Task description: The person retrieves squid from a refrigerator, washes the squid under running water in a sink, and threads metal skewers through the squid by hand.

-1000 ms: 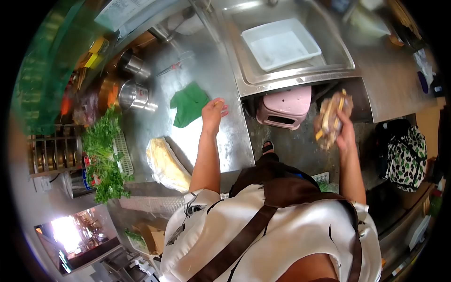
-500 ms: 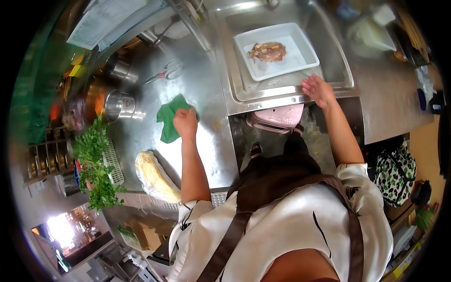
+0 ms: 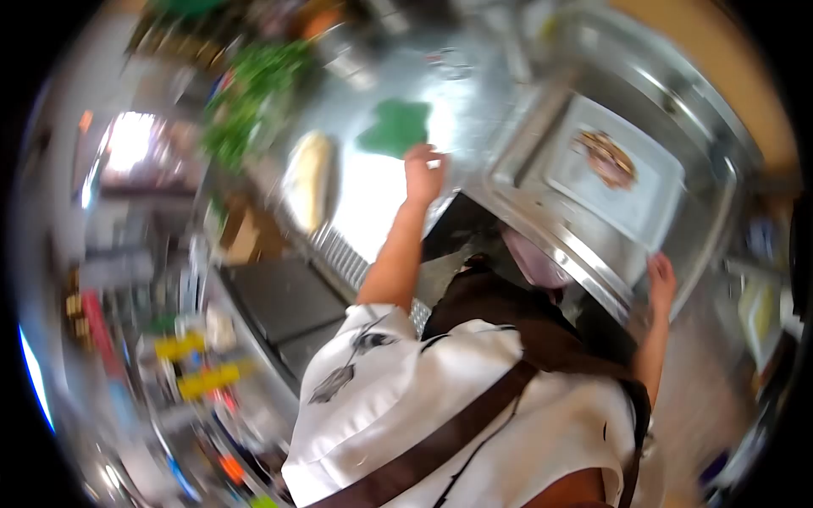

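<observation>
My left hand (image 3: 423, 175) is over the steel counter, at the near corner of a green cloth (image 3: 394, 127) lying spread out. Its fingers are loosely curled, with a gap beside the thumb; whether they touch the cloth is blurred. On the right, my right hand (image 3: 662, 284) has its fingers stretched toward the near corner of a white plastic tray (image 3: 569, 161). Contact with the rim cannot be made out. A piece of raw meat (image 3: 607, 158) lies in the tray, which sits in a steel sink (image 3: 542, 207).
A long pale-yellow wrapped item (image 3: 309, 182) lies left of the cloth, near leafy green herbs (image 3: 254, 102). Scissors (image 3: 449, 63) and a metal pot (image 3: 345, 55) are farther back. Below the sink is a pink bin (image 3: 538, 256). Cardboard (image 3: 250, 233) stands at the left.
The view has turned, with the counter and sink shifting right. My left hand has drawn off the cloth to its near edge. My right hand has come closer to the tray's corner.
</observation>
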Tool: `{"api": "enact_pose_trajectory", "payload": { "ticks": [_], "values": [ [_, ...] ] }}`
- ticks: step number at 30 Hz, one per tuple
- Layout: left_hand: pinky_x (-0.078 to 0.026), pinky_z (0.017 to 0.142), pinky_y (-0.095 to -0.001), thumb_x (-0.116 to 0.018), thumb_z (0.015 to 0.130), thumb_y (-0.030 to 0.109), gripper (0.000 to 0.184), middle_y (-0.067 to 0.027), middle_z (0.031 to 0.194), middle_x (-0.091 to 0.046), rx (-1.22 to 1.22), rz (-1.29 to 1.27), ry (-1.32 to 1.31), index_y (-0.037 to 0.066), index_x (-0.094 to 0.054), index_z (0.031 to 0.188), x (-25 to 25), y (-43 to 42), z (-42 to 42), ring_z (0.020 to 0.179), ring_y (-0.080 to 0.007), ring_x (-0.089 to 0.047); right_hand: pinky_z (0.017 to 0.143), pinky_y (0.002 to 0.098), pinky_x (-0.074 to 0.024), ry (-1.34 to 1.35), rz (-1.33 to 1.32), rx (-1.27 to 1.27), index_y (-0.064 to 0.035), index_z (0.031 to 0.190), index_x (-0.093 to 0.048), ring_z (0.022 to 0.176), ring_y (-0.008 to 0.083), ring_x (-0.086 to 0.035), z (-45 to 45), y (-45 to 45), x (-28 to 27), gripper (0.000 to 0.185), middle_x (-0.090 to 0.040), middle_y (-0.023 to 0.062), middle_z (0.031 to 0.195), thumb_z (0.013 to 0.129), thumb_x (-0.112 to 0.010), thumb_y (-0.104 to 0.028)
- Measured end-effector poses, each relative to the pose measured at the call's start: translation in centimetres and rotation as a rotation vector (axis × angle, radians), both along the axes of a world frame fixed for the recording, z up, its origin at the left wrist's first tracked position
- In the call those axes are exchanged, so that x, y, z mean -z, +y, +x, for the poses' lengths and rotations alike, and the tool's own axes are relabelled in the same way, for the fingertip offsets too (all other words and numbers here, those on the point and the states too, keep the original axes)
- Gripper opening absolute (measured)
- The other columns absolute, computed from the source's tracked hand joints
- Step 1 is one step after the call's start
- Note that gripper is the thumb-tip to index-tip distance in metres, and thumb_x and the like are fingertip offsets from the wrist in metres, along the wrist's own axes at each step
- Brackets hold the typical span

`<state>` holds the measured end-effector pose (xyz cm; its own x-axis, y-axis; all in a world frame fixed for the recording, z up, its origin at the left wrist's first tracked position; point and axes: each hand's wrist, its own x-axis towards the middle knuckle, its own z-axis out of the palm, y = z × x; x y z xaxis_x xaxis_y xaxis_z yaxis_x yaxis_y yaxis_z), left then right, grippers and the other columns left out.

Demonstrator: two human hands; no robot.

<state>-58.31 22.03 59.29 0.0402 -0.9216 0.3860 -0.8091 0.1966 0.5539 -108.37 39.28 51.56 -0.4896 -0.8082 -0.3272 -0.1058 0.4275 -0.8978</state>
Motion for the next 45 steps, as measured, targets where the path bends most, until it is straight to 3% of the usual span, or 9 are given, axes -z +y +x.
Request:
{"api": "enact_pose_trajectory", "payload": {
  "ticks": [6,15,19,21,26,32,35,41,45],
  "values": [
    [-0.043,0.077,-0.0359,-0.060,0.074,0.012,0.025,-0.0163,0.093,-0.059,-0.191,0.384,0.307,0.005,-0.059,0.098,-5.4,3.3,-1.2,0.089,-0.0289,-0.055,0.083,0.0289,-0.0419,-0.152,-0.032,0.058,0.0017,0.114,-0.046,0.091,0.0195,-0.057,-2.7,-2.6,2.5,0.039,-0.057,0.0108,0.101,0.082,-0.057,-0.018],
    [-0.041,0.082,-0.0370,-0.060,0.069,0.005,0.047,-0.0157,0.093,-0.058,-0.608,0.059,0.131,0.000,-0.045,0.114,-2.8,6.4,13.8,0.096,-0.0301,-0.052,0.076,0.0272,-0.0426,0.276,-0.081,-0.240,0.0016,0.120,-0.041,0.083,0.0156,-0.057,5.4,-10.4,-0.7,0.043,-0.059,0.0108,0.091,0.083,-0.054,-0.016],
    [-0.045,0.073,-0.0347,-0.059,0.072,0.007,0.041,-0.0148,0.096,-0.058,-0.561,0.226,0.516,0.001,-0.048,0.111,-4.2,7.5,17.6,0.094,-0.0273,-0.054,0.070,0.0255,-0.0419,0.183,-0.005,-0.313,0.0021,0.121,-0.039,0.068,0.0126,-0.055,11.5,-11.0,-4.2,0.043,-0.059,0.0074,0.070,0.083,-0.053,-0.012],
    [-0.043,0.080,-0.0373,-0.059,0.072,0.008,0.040,-0.0180,0.109,-0.052,-0.559,-0.030,0.020,0.002,-0.050,0.110,-4.0,7.6,19.7,0.100,-0.0293,-0.051,0.069,0.0255,-0.0415,0.369,-0.060,-0.370,0.0016,0.124,-0.034,0.061,0.0115,-0.053,13.8,-11.6,-5.0,0.048,-0.057,0.0060,0.064,0.082,-0.054,-0.008],
    [-0.036,0.092,-0.0387,-0.062,0.071,0.017,0.048,-0.0233,0.114,-0.047,-0.948,-0.039,-0.098,-0.004,-0.045,0.111,-2.5,5.4,28.6,0.108,-0.0371,-0.044,0.080,0.0326,-0.0409,0.416,0.000,-0.569,0.0001,0.129,-0.026,0.094,0.0253,-0.051,18.2,-10.0,-3.4,0.054,-0.050,0.0184,0.108,0.084,-0.051,-0.013],
    [-0.045,0.079,-0.0369,-0.061,0.074,0.035,0.060,-0.0252,0.103,-0.055,-0.721,0.568,0.437,-0.007,-0.045,0.112,0.1,0.7,36.0,0.094,-0.0327,-0.056,0.083,0.0360,-0.0398,0.548,0.098,-0.713,0.0004,0.125,-0.033,0.095,0.0338,-0.053,22.4,-8.6,-4.0,0.046,-0.053,0.0238,0.105,0.089,-0.039,-0.027],
    [-0.048,0.071,-0.0339,-0.061,0.074,0.032,0.047,-0.0200,0.092,-0.060,-0.741,0.692,0.021,-0.005,-0.054,0.102,0.4,-0.2,35.2,0.084,-0.0258,-0.059,0.082,0.0368,-0.0399,0.621,0.082,-0.728,0.0014,0.119,-0.042,0.094,0.0356,-0.053,22.1,-8.6,-3.5,0.043,-0.054,0.0241,0.103,0.090,-0.035,-0.030],
    [-0.043,0.071,-0.0409,-0.053,0.080,0.028,0.033,-0.0256,0.086,-0.058,-0.650,0.168,0.485,-0.005,-0.058,0.084,-0.6,4.8,32.1,0.080,-0.0372,-0.056,0.079,0.0391,-0.0407,0.685,0.134,-0.755,0.0006,0.106,-0.053,0.091,0.0377,-0.053,21.7,-8.7,-2.9,0.041,-0.056,0.0232,0.097,0.090,-0.034,-0.032],
    [-0.042,0.067,-0.0415,-0.051,0.082,0.026,0.031,-0.0247,0.082,-0.057,-0.767,0.130,0.282,-0.005,-0.055,0.084,-5.9,11.0,26.8,0.074,-0.0386,-0.054,0.076,0.0410,-0.0410,0.748,0.079,-0.733,-0.0004,0.103,-0.054,0.088,0.0391,-0.053,22.0,-8.4,-2.9,0.042,-0.056,0.0232,0.095,0.091,-0.031,-0.034]
  ]
}}
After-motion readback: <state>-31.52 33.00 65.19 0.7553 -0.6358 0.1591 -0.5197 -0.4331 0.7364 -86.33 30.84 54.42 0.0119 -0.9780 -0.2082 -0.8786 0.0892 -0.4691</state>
